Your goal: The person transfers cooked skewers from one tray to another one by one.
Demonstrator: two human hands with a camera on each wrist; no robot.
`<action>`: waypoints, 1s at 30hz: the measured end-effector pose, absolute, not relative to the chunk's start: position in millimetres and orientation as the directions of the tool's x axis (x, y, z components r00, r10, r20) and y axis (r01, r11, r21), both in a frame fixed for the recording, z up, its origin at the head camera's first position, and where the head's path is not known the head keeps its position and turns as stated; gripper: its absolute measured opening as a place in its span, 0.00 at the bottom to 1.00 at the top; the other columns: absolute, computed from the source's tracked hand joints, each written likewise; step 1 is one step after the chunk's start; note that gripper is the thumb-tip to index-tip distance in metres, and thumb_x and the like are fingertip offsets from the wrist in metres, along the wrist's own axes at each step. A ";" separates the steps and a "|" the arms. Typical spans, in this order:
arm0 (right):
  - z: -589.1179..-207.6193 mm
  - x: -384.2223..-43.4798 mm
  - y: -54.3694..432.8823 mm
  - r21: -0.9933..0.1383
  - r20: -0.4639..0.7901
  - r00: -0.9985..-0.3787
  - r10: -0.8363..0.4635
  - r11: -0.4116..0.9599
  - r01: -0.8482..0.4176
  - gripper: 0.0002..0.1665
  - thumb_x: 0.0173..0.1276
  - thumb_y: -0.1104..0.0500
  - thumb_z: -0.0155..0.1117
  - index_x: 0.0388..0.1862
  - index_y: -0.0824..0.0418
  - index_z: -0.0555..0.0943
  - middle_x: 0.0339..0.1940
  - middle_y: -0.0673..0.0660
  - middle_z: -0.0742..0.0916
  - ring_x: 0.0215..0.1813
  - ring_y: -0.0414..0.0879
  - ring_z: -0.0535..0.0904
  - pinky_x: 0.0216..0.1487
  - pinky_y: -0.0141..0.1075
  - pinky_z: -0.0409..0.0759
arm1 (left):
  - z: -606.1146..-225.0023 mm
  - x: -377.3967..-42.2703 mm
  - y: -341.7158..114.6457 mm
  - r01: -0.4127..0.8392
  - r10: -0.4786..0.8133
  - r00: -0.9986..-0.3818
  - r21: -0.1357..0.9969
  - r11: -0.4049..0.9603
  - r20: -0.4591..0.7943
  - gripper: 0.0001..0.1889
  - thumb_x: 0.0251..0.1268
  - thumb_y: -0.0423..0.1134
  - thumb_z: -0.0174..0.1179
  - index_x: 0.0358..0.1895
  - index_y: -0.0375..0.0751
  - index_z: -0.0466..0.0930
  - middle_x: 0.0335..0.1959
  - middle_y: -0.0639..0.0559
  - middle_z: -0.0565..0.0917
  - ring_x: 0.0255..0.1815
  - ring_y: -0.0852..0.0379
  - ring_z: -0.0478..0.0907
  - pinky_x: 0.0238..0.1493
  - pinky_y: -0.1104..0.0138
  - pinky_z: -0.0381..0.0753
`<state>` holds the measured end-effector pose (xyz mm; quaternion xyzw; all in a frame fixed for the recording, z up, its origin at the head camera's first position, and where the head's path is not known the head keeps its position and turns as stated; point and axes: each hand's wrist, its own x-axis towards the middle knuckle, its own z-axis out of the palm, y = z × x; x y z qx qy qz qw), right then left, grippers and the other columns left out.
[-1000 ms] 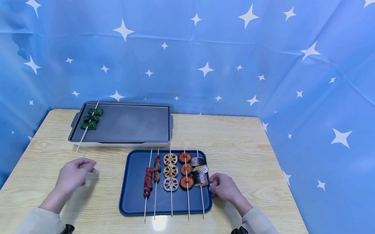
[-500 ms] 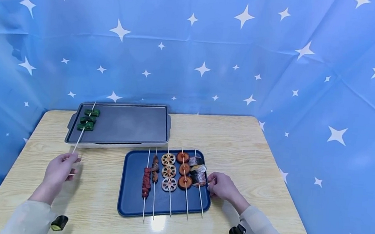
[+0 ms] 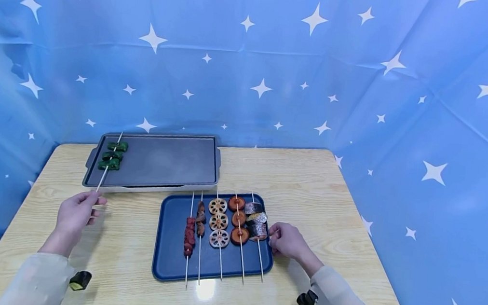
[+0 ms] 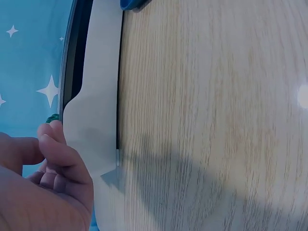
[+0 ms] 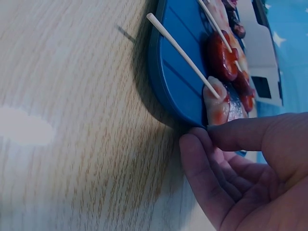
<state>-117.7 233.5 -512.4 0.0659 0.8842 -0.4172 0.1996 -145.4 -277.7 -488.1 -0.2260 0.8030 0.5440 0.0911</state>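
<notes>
Near the griddle's front left corner, my left hand (image 3: 74,215) pinches the bare stick end of a skewer of green vegetable pieces (image 3: 110,156). Those pieces lie at the left end of the dark griddle (image 3: 164,162). In the left wrist view, thumb and forefinger of that hand (image 4: 57,168) meet, and a bit of green shows beyond them. My right hand (image 3: 289,241) grips the right rim of a blue tray (image 3: 169,262), its thumb (image 5: 240,134) at the edge. Closest to it on the tray is a fish skewer (image 3: 257,230).
Also on the tray are a mushroom skewer (image 3: 239,236), a lotus root skewer (image 3: 219,238), a brown meat skewer (image 3: 201,216) and a red meat skewer (image 3: 189,240). Their sticks overhang its front edge. A blue star-patterned curtain (image 3: 214,96) surrounds the wooden table (image 3: 129,268).
My left hand has moved left to the green skewer's stick end and taken hold of it. My right hand stays at the tray's rim. The head view has shifted slightly.
</notes>
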 end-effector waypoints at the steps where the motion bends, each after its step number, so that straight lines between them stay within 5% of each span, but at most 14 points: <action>1: -512.5 -117.4 233.1 -0.710 -0.399 -0.916 -0.052 0.649 0.272 0.14 0.54 0.76 0.53 0.39 0.69 0.78 0.24 0.58 0.80 0.23 0.47 0.80 0.26 0.41 0.84 | -487.3 -145.4 -278.2 -0.466 -0.264 -0.879 0.832 0.300 -0.397 0.31 0.77 0.53 0.39 0.71 0.31 0.61 0.26 0.77 0.79 0.27 0.67 0.77 0.30 0.70 0.79; 9: -510.2 -115.1 228.7 -0.662 -0.337 -0.941 -0.041 0.721 0.206 0.14 0.55 0.75 0.56 0.40 0.68 0.79 0.23 0.54 0.80 0.21 0.44 0.79 0.24 0.35 0.81 | -482.0 -142.8 -283.6 -0.436 -0.207 -0.894 0.876 0.206 -0.396 0.27 0.79 0.48 0.37 0.71 0.33 0.60 0.29 0.77 0.81 0.26 0.68 0.74 0.28 0.72 0.77; 17: -516.4 -115.6 229.1 -0.638 -0.245 -0.968 -0.054 0.761 0.119 0.22 0.49 0.76 0.62 0.47 0.68 0.80 0.29 0.55 0.82 0.29 0.41 0.77 0.28 0.31 0.78 | -478.2 -129.3 -284.8 -0.389 -0.101 -0.916 0.921 -0.021 -0.389 0.10 0.78 0.46 0.44 0.55 0.51 0.69 0.34 0.73 0.85 0.29 0.69 0.74 0.27 0.74 0.75; 30: -519.4 -111.4 225.2 -0.593 -0.154 -0.984 -0.093 0.805 0.017 0.30 0.53 0.75 0.62 0.59 0.69 0.78 0.38 0.57 0.87 0.37 0.43 0.80 0.42 0.39 0.81 | -461.4 -91.1 -245.3 -0.325 0.128 -0.937 0.946 0.020 -0.325 0.11 0.76 0.49 0.48 0.52 0.49 0.69 0.43 0.70 0.86 0.34 0.67 0.75 0.33 0.71 0.76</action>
